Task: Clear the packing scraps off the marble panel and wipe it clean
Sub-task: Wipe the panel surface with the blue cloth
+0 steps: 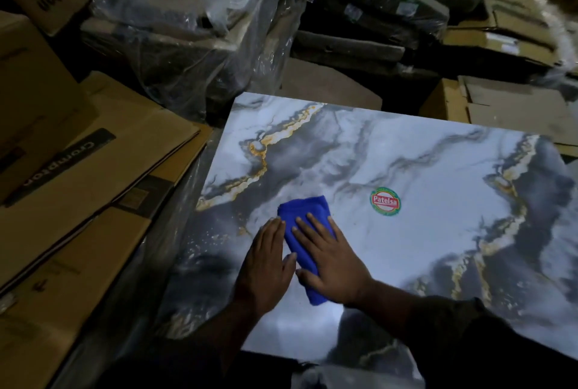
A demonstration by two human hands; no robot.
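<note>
Right hand is lying flat, fingers spread, palm pressing down on the blue cloth; no closed grip, just open-hand pressure. Left hand is also lying flat and open, fingers together, sitting at the cloth's left edge with the thumb touching the fabric, rest of the palm on bare panel. Cloth is folded into a long strip running diagonally, top end sticking out past the fingertips, bottom end poking out below the right palm; its middle is hiding under the right hand. Cloth is resting on the marble panel, in the left-centre area. Panel surface is showing white-grey with dark veins and gold streaks, glossy. A round sticker reading "Patelsa" is sitting just right of the cloth, apart from it. Panel's near edge and right corner are getting cut off by the dark sleeves and frame border; whatever is carrying the panel is not visible. Left of the panel, flattened cardboard boxes are stacking up, lettering upside down. Behind it, plastic-wrapped bundles and dark stacked slabs with small labels are piling up; label text is too small to read. Lighting is dim, far corners are blurring out.
</note>
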